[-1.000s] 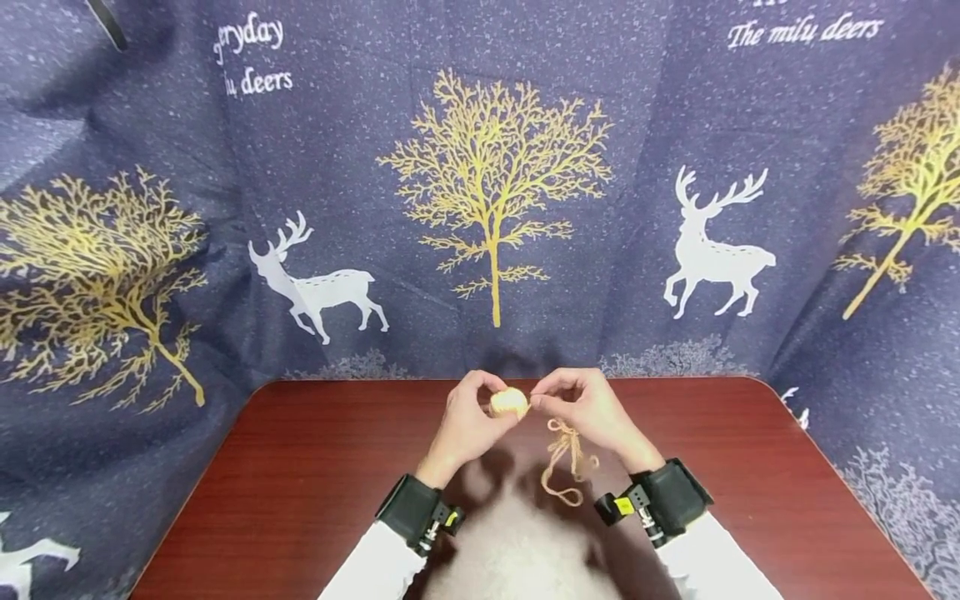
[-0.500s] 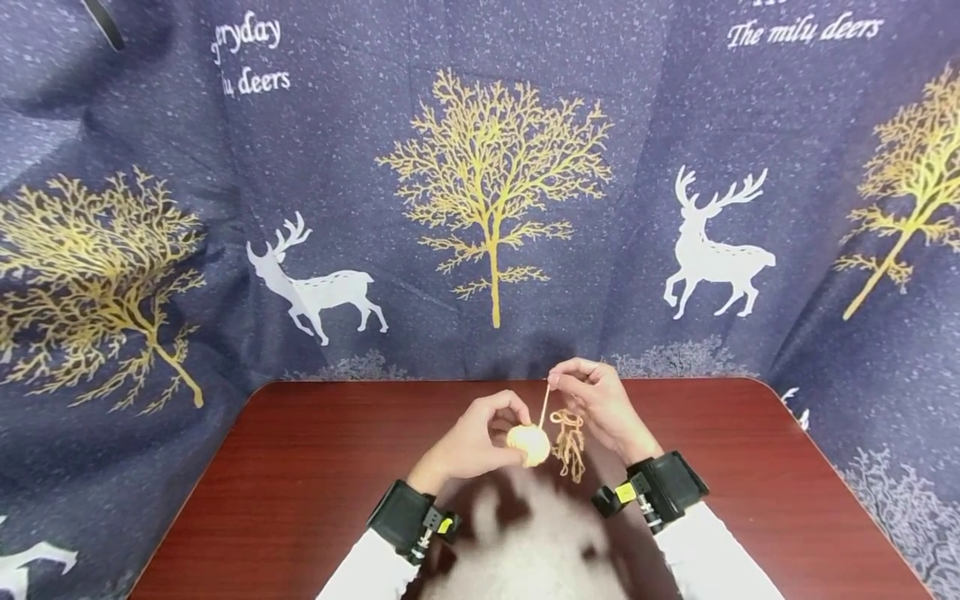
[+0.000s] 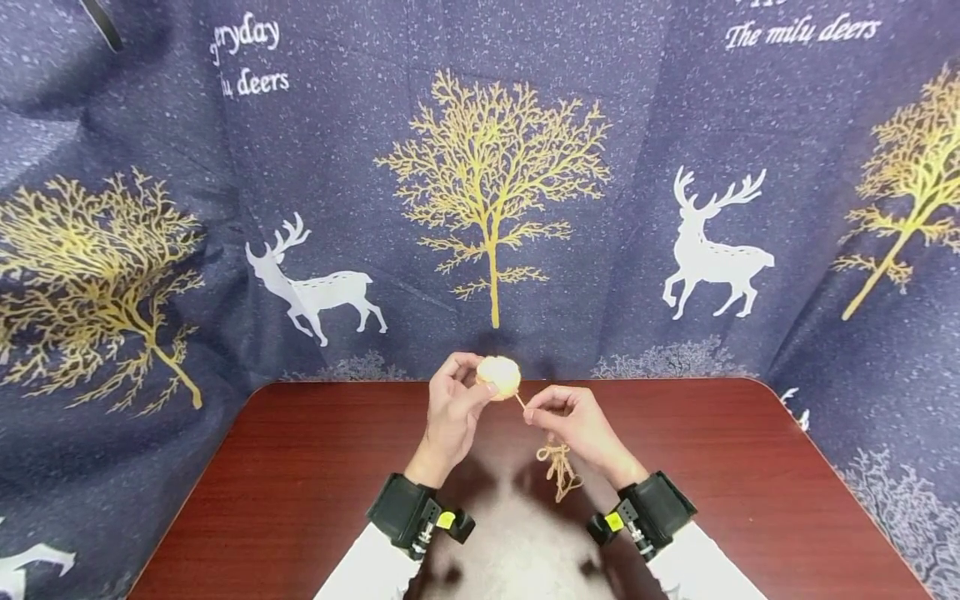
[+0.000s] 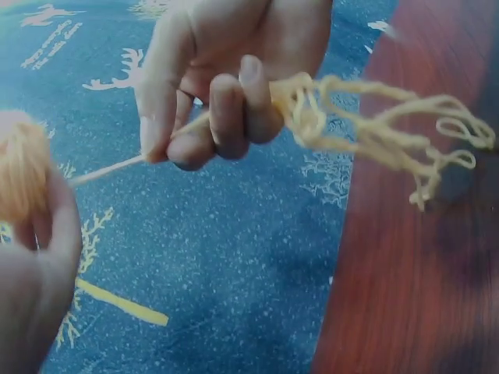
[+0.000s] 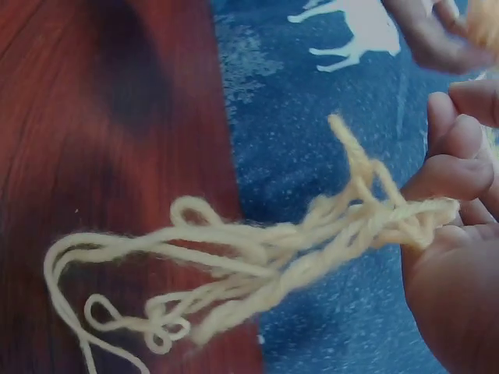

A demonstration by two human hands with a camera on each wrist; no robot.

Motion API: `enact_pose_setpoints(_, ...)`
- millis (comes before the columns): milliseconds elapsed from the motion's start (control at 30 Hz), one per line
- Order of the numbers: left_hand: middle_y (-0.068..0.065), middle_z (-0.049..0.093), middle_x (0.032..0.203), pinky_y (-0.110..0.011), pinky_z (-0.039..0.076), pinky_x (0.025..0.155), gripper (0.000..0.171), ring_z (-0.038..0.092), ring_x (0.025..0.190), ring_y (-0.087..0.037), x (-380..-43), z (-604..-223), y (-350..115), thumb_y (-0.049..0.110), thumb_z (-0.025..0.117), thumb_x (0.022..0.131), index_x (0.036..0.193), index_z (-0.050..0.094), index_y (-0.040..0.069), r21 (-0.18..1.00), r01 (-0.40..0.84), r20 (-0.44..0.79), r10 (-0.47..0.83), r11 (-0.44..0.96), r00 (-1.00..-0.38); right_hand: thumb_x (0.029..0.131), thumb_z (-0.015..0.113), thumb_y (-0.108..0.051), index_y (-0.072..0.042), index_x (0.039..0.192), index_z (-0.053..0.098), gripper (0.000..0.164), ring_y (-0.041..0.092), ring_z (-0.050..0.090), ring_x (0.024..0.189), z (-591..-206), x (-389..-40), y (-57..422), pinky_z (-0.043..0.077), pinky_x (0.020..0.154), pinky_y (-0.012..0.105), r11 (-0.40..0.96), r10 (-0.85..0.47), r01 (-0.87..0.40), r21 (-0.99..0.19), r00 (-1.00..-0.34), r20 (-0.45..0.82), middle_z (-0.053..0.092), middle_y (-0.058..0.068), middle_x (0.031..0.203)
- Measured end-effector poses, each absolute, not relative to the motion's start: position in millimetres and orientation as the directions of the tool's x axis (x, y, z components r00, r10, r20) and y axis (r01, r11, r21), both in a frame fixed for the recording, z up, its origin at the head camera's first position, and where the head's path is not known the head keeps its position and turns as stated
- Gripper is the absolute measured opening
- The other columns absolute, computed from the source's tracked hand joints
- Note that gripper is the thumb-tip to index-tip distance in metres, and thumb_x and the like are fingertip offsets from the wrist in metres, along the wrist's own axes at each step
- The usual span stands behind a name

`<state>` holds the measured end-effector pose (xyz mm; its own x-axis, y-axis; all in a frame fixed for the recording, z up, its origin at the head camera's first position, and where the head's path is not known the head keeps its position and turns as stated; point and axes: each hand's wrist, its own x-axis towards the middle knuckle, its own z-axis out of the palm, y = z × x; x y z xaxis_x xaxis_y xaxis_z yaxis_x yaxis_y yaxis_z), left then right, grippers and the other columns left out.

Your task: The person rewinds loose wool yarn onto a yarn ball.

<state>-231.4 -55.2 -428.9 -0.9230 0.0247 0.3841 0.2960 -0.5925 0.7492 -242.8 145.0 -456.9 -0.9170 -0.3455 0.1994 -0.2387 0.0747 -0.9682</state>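
A pale yellow ball of yarn [image 3: 501, 377] is gripped between the thumb and fingers of my left hand [image 3: 450, 412], raised above the table's far edge. From the ball a taut strand [image 4: 109, 168] runs to my right hand [image 3: 573, 419], which pinches it between thumb and forefinger. The other right fingers curl round a loose bundle of yarn [image 4: 374, 128], and its loops dangle below that hand. In the right wrist view the tangled loops [image 5: 257, 249] trail out of the palm. Only part of the ball shows at the edge of the left wrist view.
Below the hands lies a reddish-brown wooden table [image 3: 300, 475]. A dark blue cloth [image 3: 420, 317] printed with deer and trees hangs behind and beside it. Black bands [image 3: 656, 517] with small cameras are strapped round both wrists.
The left hand first came nearer and lower with the yarn ball, then went up and away to the left. The right hand rose with the strand, then came down again. The loose bundle swings below.
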Motion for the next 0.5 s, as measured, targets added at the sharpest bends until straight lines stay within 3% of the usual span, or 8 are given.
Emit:
enact_pose_setpoints(100, -0.007, 0.059, 0.1, -0.023, 0.058, 0.074, 0.029, 0.063, 0.088, -0.015, -234, -433, -54, -0.013, 0.068, 0.075, 0.1, 0.057, -0.002, 0.822, 0.364, 0.36, -0.094, -0.438, -0.928, 0.087, 0.076, -0.006, -0.001, 0.094, 0.074, 0.008, 0.011, 0.058, 0.056, -455, -238, 143, 0.05, 0.048, 0.024, 0.149, -0.378, -0.334, -0.931, -0.889, 0.258, 0.072, 0.011, 0.083)
enact_pose_setpoints(233, -0.006, 0.058, 0.094, -0.025, 0.055, 0.067, 0.035, 0.059, 0.082, -0.015, -236, -443, -56, -0.008, 0.078, 0.07, 0.099, 0.059, -0.003, 0.89, 0.455, 0.447, -0.156, -0.017, -0.881, 0.086, 0.077, -0.005, -0.004, 0.093, 0.074, 0.007, 0.011, 0.057, 0.054, -448, -234, 144, 0.048, 0.046, 0.023, 0.2, -0.41, -0.399, -0.895, -0.864, 0.293, 0.072, 0.013, 0.08)
enact_pose_setpoints(367, -0.007, 0.056, 0.094, -0.033, 0.054, 0.064, 0.038, 0.057, 0.081, -0.019, -235, -451, -60, 0.001, 0.082, 0.065, 0.097, 0.061, 0.005, 0.793, 0.522, 0.565, -0.058, 0.313, -0.823, 0.087, 0.075, -0.002, -0.004, 0.093, 0.075, 0.007, 0.01, 0.055, 0.052, -441, -234, 149, 0.047, 0.042, 0.023, 0.21, -0.402, -0.39, -0.897, -0.87, 0.285, 0.071, 0.009, 0.078)
enact_pose_setpoints(500, -0.004, 0.055, 0.093, -0.029, 0.05, 0.067, 0.038, 0.055, 0.082, -0.018, -234, -455, -64, 0.005, 0.082, 0.062, 0.093, 0.06, 0.008, 0.709, 0.563, 0.564, 0.138, 0.425, -0.815, 0.087, 0.074, -0.001, 0.0, 0.094, 0.074, 0.007, 0.009, 0.054, 0.05, -433, -239, 155, 0.046, 0.04, 0.024, 0.17, -0.372, -0.365, -0.916, -0.884, 0.283, 0.07, 0.004, 0.074)
